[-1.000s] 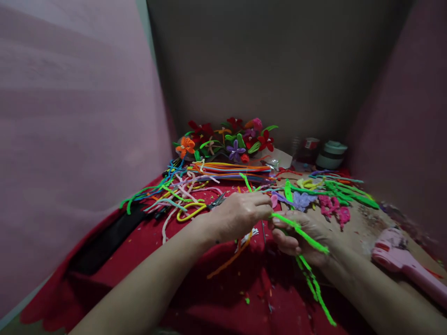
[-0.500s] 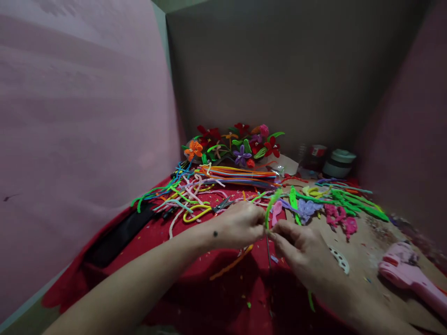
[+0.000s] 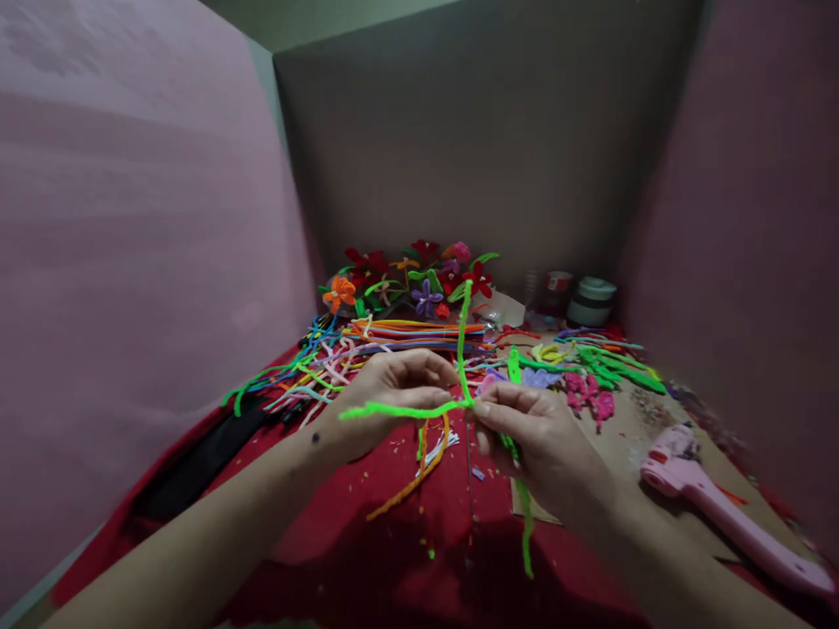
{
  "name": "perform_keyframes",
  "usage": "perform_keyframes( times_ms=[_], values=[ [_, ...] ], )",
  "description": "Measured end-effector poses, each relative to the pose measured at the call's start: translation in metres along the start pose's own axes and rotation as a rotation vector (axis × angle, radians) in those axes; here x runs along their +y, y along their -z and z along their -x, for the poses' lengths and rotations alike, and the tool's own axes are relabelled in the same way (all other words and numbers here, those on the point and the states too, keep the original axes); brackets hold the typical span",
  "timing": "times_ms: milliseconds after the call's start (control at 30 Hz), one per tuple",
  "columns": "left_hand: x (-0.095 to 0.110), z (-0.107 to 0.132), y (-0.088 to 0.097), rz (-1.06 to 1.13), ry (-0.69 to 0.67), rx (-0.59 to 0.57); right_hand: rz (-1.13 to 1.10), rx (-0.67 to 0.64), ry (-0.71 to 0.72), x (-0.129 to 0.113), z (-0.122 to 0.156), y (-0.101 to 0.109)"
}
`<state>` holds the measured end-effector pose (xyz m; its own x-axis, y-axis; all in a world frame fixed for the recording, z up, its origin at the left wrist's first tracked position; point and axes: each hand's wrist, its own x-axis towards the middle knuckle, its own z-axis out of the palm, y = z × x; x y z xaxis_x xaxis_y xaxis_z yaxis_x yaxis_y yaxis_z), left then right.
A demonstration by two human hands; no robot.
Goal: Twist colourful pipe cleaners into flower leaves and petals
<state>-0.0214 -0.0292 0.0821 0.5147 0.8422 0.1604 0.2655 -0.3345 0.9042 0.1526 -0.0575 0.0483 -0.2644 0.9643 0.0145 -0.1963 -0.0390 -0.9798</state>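
Bright green pipe cleaners (image 3: 463, 341) meet in a joint between my two hands. One end points up, another runs left across the front of my left hand (image 3: 393, 389), and a third hangs below my right hand (image 3: 534, 428). My right thumb and fingers pinch the joint. The curled fingers and thumb of my left hand close at the pipe cleaner just left of the joint; their exact contact is partly hidden. Under the hands, an orange pipe cleaner (image 3: 412, 482) lies on the red cloth (image 3: 367, 559) near small white pieces (image 3: 442, 447).
Pipe-cleaner flowers (image 3: 426, 297) stand at the back, behind a bundle of pipe cleaners (image 3: 419, 332). On the right a pink glue gun (image 3: 714, 502) lies on cardboard (image 3: 629, 454), near pink fuzzy shapes (image 3: 590, 400). A lidded jar (image 3: 592, 301) stands against the wall.
The green pipe cleaners now spread out up, left and down from my fingers. My left hand has turned and its fingers have loosened from a tight fist. The view has shifted right.
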Motion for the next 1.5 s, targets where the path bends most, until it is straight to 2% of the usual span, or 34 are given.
perform_keyframes(
  times_ms=[100,167,267,367,433,533,600,633,700,800,867,967,1033,1167,1233,1300,1367,1500],
  values=[
    [-0.004,0.002,-0.002,-0.375,-0.352,0.061,-0.120,-0.039,-0.072,0.000,-0.001,0.004],
    [-0.005,0.002,-0.004,-0.576,-0.465,0.038,-0.135,-0.063,-0.082,0.001,-0.001,0.006],
    [0.000,0.001,-0.009,-0.691,-0.473,-0.006,-0.108,-0.077,-0.054,0.001,0.000,0.008],
    [0.008,-0.001,-0.012,-0.673,-0.452,0.005,0.001,-0.067,-0.006,-0.001,0.003,0.007],
    [0.014,-0.004,-0.012,-0.597,-0.369,-0.034,0.174,-0.024,0.100,-0.002,0.008,0.004],
    [0.021,-0.010,-0.009,-0.390,-0.029,-0.182,0.520,0.127,0.394,0.000,0.015,-0.002],
    [0.024,-0.016,-0.006,-0.272,0.154,-0.246,0.642,0.208,0.507,0.002,0.016,-0.005],
    [0.025,-0.018,-0.005,-0.250,0.183,-0.249,0.637,0.218,0.496,0.003,0.014,-0.006],
    [0.027,-0.022,-0.002,-0.280,0.146,-0.218,0.509,0.169,0.362,0.003,0.009,-0.005],
    [0.027,-0.025,0.003,-0.360,0.070,-0.189,0.187,0.001,0.111,0.001,0.002,0.000],
    [0.026,-0.026,0.005,-0.374,0.074,-0.180,0.009,-0.072,0.011,0.001,0.000,0.003],
    [0.022,-0.027,0.004,-0.409,0.117,-0.123,-0.152,-0.102,-0.043,0.003,-0.001,0.006],
    [0.017,-0.027,-0.001,-0.471,0.090,-0.037,-0.208,-0.084,-0.052,0.005,-0.002,0.007],
    [0.006,-0.026,-0.014,-0.689,-0.160,0.180,-0.241,-0.037,-0.062,0.009,-0.005,0.007],
    [0.002,-0.025,-0.019,-0.780,-0.253,0.219,-0.219,-0.019,-0.056,0.010,-0.007,0.007],
    [0.002,-0.024,-0.020,-0.808,-0.244,0.196,-0.196,-0.005,-0.040,0.011,-0.007,0.006],
    [0.004,-0.024,-0.018,-0.757,-0.149,0.120,-0.191,0.002,-0.028,0.011,-0.007,0.006],
    [0.009,-0.026,-0.006,-0.431,0.042,-0.100,-0.245,-0.088,-0.061,0.012,-0.006,0.008]
  ],
)
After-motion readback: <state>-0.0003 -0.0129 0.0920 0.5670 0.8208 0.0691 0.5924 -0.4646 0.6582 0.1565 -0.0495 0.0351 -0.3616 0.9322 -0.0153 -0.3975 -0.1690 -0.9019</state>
